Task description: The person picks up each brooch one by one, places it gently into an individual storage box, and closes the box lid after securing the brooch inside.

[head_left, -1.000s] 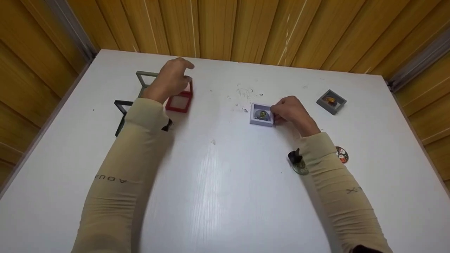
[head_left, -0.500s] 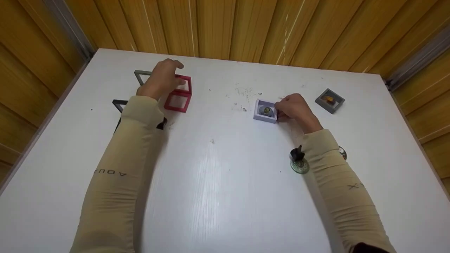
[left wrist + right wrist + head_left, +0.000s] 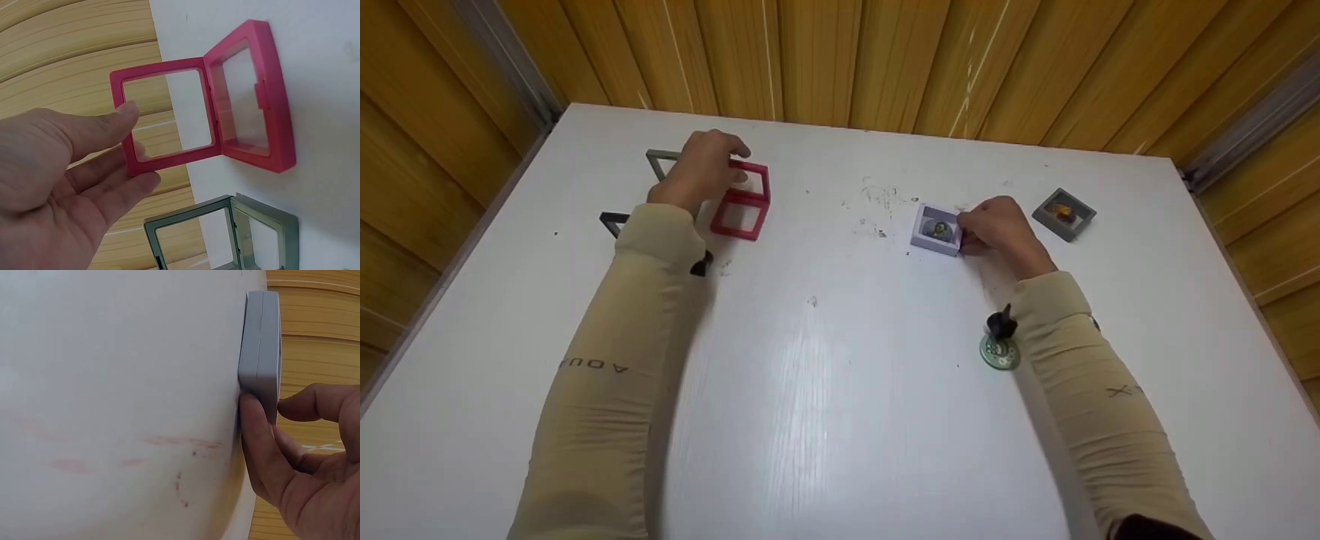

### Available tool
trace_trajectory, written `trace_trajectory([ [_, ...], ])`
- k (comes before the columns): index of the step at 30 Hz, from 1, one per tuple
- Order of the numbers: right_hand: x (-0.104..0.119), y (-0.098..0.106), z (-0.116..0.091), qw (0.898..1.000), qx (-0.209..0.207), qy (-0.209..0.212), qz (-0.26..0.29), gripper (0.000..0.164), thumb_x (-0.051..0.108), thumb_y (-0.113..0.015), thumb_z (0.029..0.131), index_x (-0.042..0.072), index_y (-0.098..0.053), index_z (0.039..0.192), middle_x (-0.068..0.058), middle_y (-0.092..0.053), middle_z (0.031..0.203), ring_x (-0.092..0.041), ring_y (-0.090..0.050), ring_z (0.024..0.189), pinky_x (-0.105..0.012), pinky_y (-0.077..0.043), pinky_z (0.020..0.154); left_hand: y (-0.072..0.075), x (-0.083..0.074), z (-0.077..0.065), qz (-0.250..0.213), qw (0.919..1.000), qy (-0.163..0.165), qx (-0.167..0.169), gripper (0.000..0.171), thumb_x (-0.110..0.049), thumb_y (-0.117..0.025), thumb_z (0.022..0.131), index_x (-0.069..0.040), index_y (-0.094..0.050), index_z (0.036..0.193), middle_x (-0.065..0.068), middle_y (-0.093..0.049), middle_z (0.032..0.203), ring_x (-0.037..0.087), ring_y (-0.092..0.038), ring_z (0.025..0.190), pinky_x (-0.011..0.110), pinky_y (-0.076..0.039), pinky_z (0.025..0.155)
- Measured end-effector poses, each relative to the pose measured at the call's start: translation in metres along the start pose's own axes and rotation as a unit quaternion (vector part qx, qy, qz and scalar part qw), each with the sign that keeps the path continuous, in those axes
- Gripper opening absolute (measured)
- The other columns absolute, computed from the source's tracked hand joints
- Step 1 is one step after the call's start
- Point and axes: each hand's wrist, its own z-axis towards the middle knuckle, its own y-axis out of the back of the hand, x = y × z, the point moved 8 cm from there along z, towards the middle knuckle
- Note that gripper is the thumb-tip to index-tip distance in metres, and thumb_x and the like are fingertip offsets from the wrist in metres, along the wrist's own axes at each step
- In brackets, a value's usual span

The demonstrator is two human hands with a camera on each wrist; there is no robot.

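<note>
My left hand [image 3: 701,171] is at the far left of the table, beside a hinged red display case [image 3: 733,232] that stands unfolded. In the left wrist view its thumb and fingers pinch the edge of the case's raised, see-through lid [image 3: 163,166], while the other half rests on the table. Right of centre, my right hand [image 3: 999,229] holds a lavender display case [image 3: 934,247] by its right side. A round medallion-like piece shows inside that case. From the right wrist, the case [image 3: 260,337] appears closed and low on the table, with fingertips at its corner.
A green unfolded case [image 3: 288,236] and a dark one [image 3: 613,217] stand partly behind my left arm. At the back right lies a grey case [image 3: 1068,229] with an amber-coloured piece inside. A green disc [image 3: 1000,355] lies near my right sleeve. Wooden panels [image 3: 885,60] border the table.
My right hand has slid the lavender case to the right and slightly back. The left hand has come down from above the red case and now pinches its lid.
</note>
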Motion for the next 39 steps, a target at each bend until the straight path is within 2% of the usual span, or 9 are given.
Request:
trace_trajectory([
  [7, -0.005, 0.008, 0.005, 1.000, -0.005, -0.005, 0.003, 0.050, 0.023, -0.059, 0.105, -0.011, -0.054, 0.141, -0.020, -0.066, 0.120, -0.011, -0.070, 0.078, -0.023, -0.059, 0.076, 0.002, 0.001, 0.000, -0.005, 0.9999, -0.003, -0.009, 0.037, -0.001, -0.063, 0.106, 0.000, -0.065, 0.142, 0.021, -0.064, 0.140, 0.035, -0.057, 0.126, 0.046, -0.050, 0.109],
  [12, -0.009, 0.016, 0.006, 1.000, -0.009, -0.014, 0.013, 0.051, 0.022, -0.060, 0.105, -0.010, -0.053, 0.143, -0.018, -0.067, 0.117, -0.011, -0.070, 0.077, -0.023, -0.059, 0.076, 0.001, 0.001, -0.002, -0.015, 0.9999, -0.005, -0.005, 0.034, 0.000, -0.064, 0.105, 0.000, -0.068, 0.139, 0.021, -0.066, 0.135, 0.034, -0.058, 0.122, 0.045, -0.050, 0.109],
  [18, -0.015, 0.021, 0.007, 0.999, -0.003, -0.015, 0.035, 0.045, 0.020, -0.061, 0.103, -0.009, -0.056, 0.138, -0.013, -0.068, 0.106, -0.010, -0.071, 0.075, -0.022, -0.059, 0.076, 0.000, -0.001, -0.004, -0.019, 0.9997, -0.012, -0.002, 0.034, 0.002, -0.064, 0.104, 0.000, -0.069, 0.137, 0.021, -0.067, 0.133, 0.034, -0.058, 0.122, 0.045, -0.050, 0.109],
  [21, -0.016, 0.023, 0.007, 0.999, -0.005, -0.020, 0.037, 0.046, 0.020, -0.061, 0.104, -0.008, -0.055, 0.140, -0.013, -0.067, 0.107, -0.010, -0.070, 0.075, -0.022, -0.059, 0.076, -0.001, -0.002, -0.005, -0.022, 0.9997, -0.008, 0.003, 0.035, 0.002, -0.064, 0.104, 0.000, -0.069, 0.138, 0.020, -0.066, 0.134, 0.034, -0.057, 0.123, 0.046, -0.050, 0.109],
  [28, -0.016, 0.026, 0.012, 0.998, -0.010, -0.016, 0.052, 0.047, 0.017, -0.062, 0.103, -0.011, -0.052, 0.139, -0.008, -0.068, 0.092, -0.010, -0.072, 0.072, -0.023, -0.060, 0.074, -0.002, -0.004, -0.010, -0.030, 0.9994, -0.015, 0.005, 0.034, 0.002, -0.063, 0.105, 0.000, -0.069, 0.138, 0.020, -0.066, 0.134, 0.033, -0.058, 0.124, 0.045, -0.050, 0.109],
  [39, -0.023, 0.032, 0.016, 0.996, -0.018, -0.023, 0.080, 0.051, 0.014, -0.060, 0.103, -0.013, -0.048, 0.144, -0.013, -0.069, 0.102, -0.009, -0.072, 0.072, -0.023, -0.061, 0.073, -0.006, -0.009, -0.012, -0.026, 0.9990, -0.035, 0.011, 0.031, 0.002, -0.063, 0.105, 0.000, -0.072, 0.135, 0.020, -0.068, 0.130, 0.033, -0.060, 0.119, 0.045, -0.051, 0.108],
])
